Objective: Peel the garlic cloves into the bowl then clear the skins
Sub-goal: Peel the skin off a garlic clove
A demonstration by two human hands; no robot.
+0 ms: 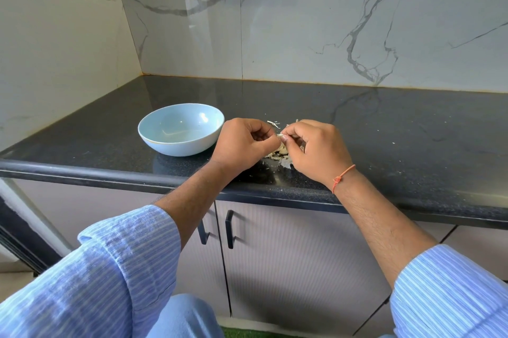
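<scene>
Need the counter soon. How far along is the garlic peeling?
Early. Loose skins already lie on the counter, but the bowl looks empty. The left hand and right hand pinch a clove between them. Dropping cloves in and clearing skins remain.

Bright, sharp, wide-angle edge bowing
</scene>
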